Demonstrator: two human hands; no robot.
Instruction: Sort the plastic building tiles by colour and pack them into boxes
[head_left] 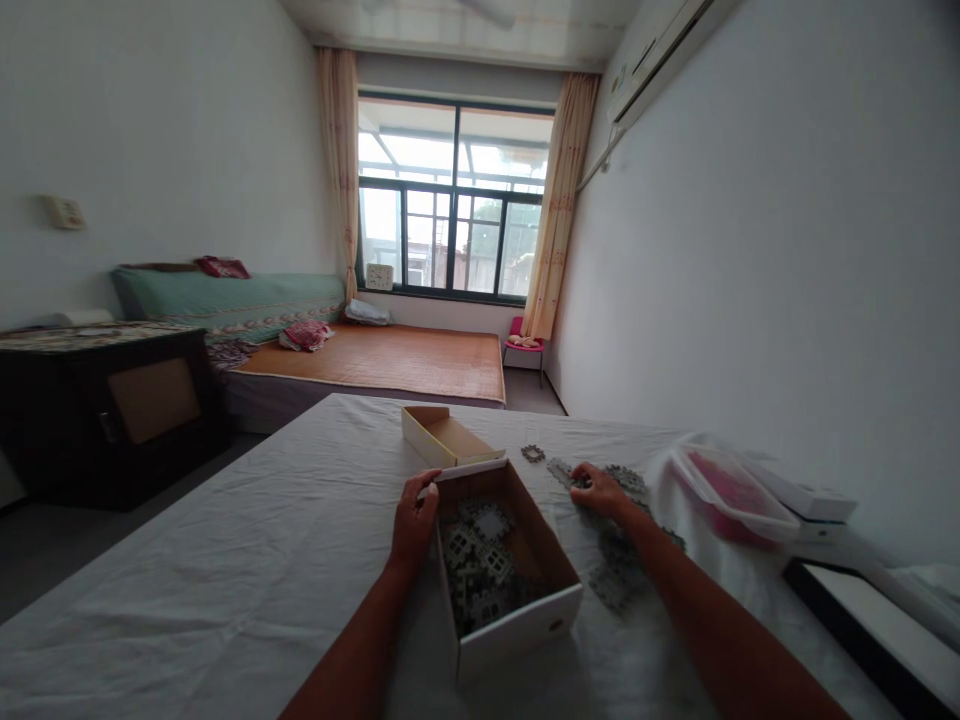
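Observation:
A white cardboard box (pixel 517 640) without its lid stands on the cloth, and inside lie several grey notched interlocking pieces (pixel 480 550), some with window-like cutouts. My left hand (pixel 414 515) grips the box's left wall near the far corner, thumb over the rim. Right of the box, my right hand (pixel 596 490) has its fingers closed on a grey interlocking piece (pixel 559 470) at the table surface. More grey pieces (pixel 615 585) are spread around and beneath my right wrist, partly hidden by it. One ring-shaped piece (pixel 533 453) lies apart, beyond the box.
Behind the box sits an open cardboard lid (pixel 450 440). A clear plastic container (pixel 731 495) with pink contents, a white box (pixel 817 500) and a black-edged tray (pixel 862 620) line the right side. White cloth (pixel 262 560) covers the table; a bed (pixel 390 360) stands beyond.

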